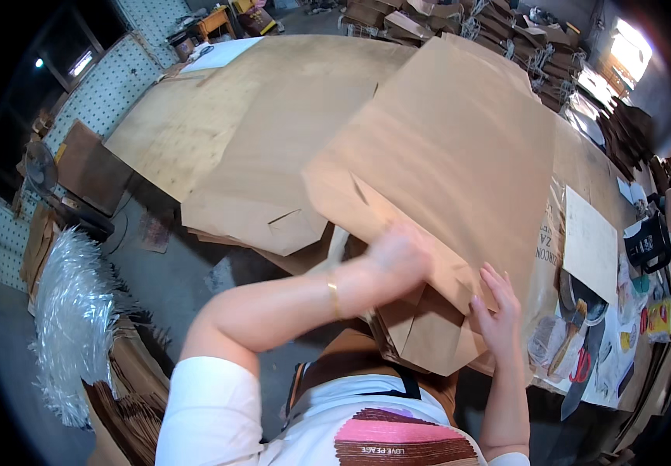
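Observation:
A large brown paper bag (459, 132) lies slanted across the table, its near end folded into a long flap (397, 221). My left hand (399, 255) is on this flap, its fingers smeared by motion and turned from view. At the flap's right end my right hand (498, 314) touches the paper, thumb and fingers stretched out and apart. Below the flap, close to my body, hangs a folded brown paper end (428, 334). Another flat paper bag (273, 171), with a slit near its folded end, lies to the left on more paper sheets.
The wooden table (172, 116) reaches far left. At the right are a white board (590, 241), a brush (568, 349), red-handled scissors (581, 365) and a black container (647, 242). Clear plastic strands (75, 326) and stacked brown paper (137, 380) stand left; bundles (498, 39) are piled behind.

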Motion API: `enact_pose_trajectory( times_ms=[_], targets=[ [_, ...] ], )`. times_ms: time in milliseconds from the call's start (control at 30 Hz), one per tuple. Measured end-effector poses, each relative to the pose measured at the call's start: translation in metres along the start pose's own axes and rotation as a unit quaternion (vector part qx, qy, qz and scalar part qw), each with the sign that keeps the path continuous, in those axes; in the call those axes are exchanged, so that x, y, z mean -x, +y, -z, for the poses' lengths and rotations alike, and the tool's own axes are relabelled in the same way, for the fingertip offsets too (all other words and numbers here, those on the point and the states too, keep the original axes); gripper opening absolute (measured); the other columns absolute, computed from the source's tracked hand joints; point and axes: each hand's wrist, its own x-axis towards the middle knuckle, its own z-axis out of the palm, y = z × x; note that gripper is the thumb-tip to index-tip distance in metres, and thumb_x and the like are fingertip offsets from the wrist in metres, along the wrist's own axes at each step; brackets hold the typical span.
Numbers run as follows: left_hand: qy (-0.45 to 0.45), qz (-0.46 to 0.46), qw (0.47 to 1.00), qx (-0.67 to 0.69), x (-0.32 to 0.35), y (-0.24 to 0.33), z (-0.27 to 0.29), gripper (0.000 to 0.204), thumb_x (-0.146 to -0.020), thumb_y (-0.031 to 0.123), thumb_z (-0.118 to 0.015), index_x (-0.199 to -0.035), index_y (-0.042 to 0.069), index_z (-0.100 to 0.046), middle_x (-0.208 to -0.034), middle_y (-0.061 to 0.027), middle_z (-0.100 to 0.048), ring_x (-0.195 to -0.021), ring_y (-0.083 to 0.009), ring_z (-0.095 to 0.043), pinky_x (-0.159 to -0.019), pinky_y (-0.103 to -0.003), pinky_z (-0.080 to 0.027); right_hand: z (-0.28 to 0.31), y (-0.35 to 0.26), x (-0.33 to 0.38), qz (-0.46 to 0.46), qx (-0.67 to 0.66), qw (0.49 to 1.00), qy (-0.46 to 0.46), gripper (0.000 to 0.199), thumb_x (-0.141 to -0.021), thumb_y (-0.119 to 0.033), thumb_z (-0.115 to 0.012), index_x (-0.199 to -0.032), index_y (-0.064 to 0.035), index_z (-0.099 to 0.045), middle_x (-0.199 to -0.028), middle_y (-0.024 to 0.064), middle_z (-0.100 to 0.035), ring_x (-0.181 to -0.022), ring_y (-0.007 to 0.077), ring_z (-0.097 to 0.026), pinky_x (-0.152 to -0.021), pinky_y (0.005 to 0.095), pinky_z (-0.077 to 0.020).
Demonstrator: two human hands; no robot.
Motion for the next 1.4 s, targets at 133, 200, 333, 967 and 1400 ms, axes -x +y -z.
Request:
enact_pose_trajectory(
  times_ms=[133, 200, 333, 967, 1400],
  targets=[
    [0.059, 0.111, 0.986, -0.109, 0.053, -0.061, 0.061, 0.023, -0.074, 0.005, -0.056, -0.096, 0.000, -0.060, -0.093, -0.0152, -0.062, -0.085, -0.0310, -0.061, -0.078, -0.040, -0.050, -0.008, 0.038, -0.003, -0.081, -0.069, 0.993, 0.042, 0.034, -0.083, 0.000, -0.062, -0.117, 0.0024, -0.062, -0.125, 0.0181, -0.061, -0.120, 0.0283, -0.056, -0.106, 0.0375, -0.0387],
    [0.080, 0.154, 0.974, -0.143, 0.099, -0.102, 0.071, 0.036, -0.074, 0.001, -0.054, -0.110, 0.001, -0.061, -0.110, -0.0161, -0.063, -0.098, -0.0338, -0.062, -0.089, -0.041, -0.049, -0.013, 0.045, -0.001, -0.074, -0.065, 0.994, 0.043, 0.030, -0.084, 0.003, -0.059, -0.114, 0.0036, -0.063, -0.126, 0.0172, -0.061, -0.119, 0.0263, -0.056, -0.103, 0.0359, -0.0419],
    [0.055, 0.160, 0.976, -0.134, 0.187, -0.175, 0.061, 0.046, -0.072, -0.006, -0.055, -0.117, 0.001, -0.062, -0.117, -0.0168, -0.064, -0.109, -0.0352, -0.060, -0.096, -0.043, -0.048, -0.029, 0.045, -0.001, -0.051, -0.055, 0.996, 0.055, 0.025, -0.085, 0.002, -0.059, -0.109, 0.0041, -0.065, -0.126, 0.0170, -0.061, -0.118, 0.0271, -0.057, -0.102, 0.0362, -0.0426],
    [-0.132, 0.210, 0.948, 0.197, 0.082, -0.037, 0.027, 0.059, -0.073, 0.001, -0.070, -0.129, 0.005, -0.051, -0.124, -0.0184, -0.056, -0.121, -0.0349, -0.049, -0.101, -0.042, -0.041, 0.017, 0.062, 0.003, -0.097, 0.112, 0.989, 0.011, 0.049, -0.076, -0.009, -0.074, -0.120, 0.0013, -0.056, -0.114, 0.0153, -0.058, -0.111, 0.0309, -0.055, -0.095, 0.0375, -0.0464],
    [-0.173, 0.136, 0.971, 0.095, -0.022, -0.037, -0.026, 0.014, -0.068, -0.001, -0.062, -0.078, 0.003, -0.071, -0.079, -0.0175, -0.066, -0.075, -0.0322, -0.067, -0.064, -0.041, -0.053, 0.042, 0.073, -0.035, 0.059, 0.235, 0.952, -0.189, 0.010, -0.068, -0.006, -0.063, -0.075, -0.0026, -0.056, -0.078, 0.0081, -0.059, -0.081, 0.0280, -0.059, -0.071, 0.0389, -0.0492]
  ],
)
